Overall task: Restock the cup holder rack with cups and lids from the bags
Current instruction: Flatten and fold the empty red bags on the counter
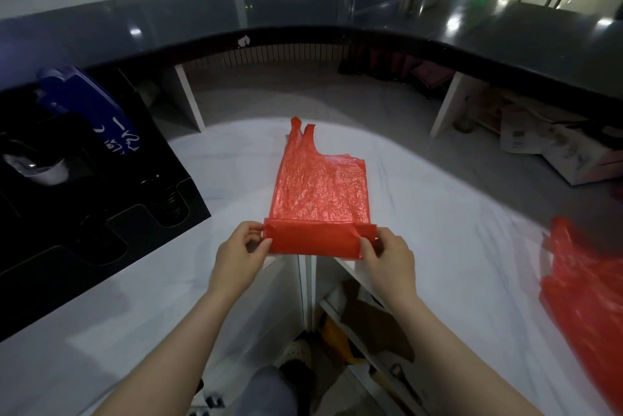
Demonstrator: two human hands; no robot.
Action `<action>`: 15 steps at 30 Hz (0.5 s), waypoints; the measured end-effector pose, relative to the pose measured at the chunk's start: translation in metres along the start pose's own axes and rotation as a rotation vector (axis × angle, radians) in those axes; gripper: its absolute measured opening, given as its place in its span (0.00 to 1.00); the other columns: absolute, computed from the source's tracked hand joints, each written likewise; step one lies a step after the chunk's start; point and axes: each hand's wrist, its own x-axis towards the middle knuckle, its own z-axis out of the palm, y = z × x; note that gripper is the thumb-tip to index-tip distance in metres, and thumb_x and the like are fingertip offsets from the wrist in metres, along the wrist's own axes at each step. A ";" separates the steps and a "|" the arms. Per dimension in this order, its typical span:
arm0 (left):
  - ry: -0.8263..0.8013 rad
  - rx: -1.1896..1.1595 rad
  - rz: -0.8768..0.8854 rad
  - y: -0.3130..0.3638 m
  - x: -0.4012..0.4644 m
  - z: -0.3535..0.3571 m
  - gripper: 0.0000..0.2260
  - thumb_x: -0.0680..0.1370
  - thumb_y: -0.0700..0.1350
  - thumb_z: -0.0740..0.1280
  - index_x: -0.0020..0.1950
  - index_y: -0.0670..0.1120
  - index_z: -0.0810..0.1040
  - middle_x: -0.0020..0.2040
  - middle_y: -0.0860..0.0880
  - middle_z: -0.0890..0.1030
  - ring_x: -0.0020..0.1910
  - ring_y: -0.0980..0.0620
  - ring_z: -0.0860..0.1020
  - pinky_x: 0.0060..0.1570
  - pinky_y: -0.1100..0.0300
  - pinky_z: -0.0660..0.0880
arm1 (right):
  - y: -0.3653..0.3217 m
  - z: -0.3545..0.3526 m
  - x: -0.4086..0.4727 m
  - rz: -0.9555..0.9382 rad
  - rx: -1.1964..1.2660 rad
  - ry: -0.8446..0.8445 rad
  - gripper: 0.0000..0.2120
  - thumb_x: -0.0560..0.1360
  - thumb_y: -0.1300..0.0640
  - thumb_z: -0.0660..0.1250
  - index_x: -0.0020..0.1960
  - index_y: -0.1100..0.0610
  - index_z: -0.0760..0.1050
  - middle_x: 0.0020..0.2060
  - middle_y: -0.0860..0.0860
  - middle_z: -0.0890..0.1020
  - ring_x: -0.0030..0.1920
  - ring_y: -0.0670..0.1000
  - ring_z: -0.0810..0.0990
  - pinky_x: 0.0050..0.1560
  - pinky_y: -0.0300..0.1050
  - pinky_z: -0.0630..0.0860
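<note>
An empty red plastic bag (318, 190) lies flat on the white counter (438, 220), handles pointing away from me. Its near end is folded over into a band. My left hand (241, 252) pinches the band's left corner and my right hand (387, 255) pinches its right corner. The black cup holder rack (84, 213) stands at the left, with stacked lids (168, 203) in one slot and a blue-sleeved stack of cups (87, 105) lying on top. A second red bag (586, 287) lies crumpled at the right edge.
A dark curved upper counter (303, 11) runs across the back. Cardboard boxes (553, 149) sit under it at the right. Below the white counter's inner edge are open shelves (364, 314) with items, and my shoe on the floor.
</note>
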 end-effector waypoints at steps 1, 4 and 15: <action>-0.007 -0.001 -0.014 -0.001 0.000 0.001 0.12 0.74 0.47 0.71 0.55 0.55 0.74 0.38 0.61 0.80 0.40 0.68 0.78 0.36 0.75 0.68 | 0.001 0.002 0.001 0.012 -0.020 0.002 0.10 0.78 0.50 0.63 0.55 0.53 0.77 0.44 0.48 0.79 0.46 0.48 0.74 0.42 0.39 0.68; -0.042 0.000 0.001 -0.001 -0.001 0.001 0.18 0.75 0.47 0.70 0.63 0.55 0.70 0.37 0.58 0.80 0.40 0.65 0.78 0.37 0.72 0.68 | 0.001 0.002 0.002 -0.027 -0.138 0.017 0.10 0.78 0.51 0.62 0.52 0.55 0.79 0.41 0.49 0.80 0.49 0.51 0.73 0.45 0.42 0.67; -0.135 0.330 0.270 0.003 -0.005 0.004 0.24 0.77 0.56 0.65 0.72 0.53 0.70 0.73 0.46 0.64 0.71 0.45 0.61 0.69 0.46 0.62 | -0.009 0.004 -0.007 -0.424 -0.578 -0.199 0.27 0.78 0.37 0.55 0.73 0.47 0.64 0.75 0.49 0.62 0.75 0.59 0.55 0.73 0.61 0.44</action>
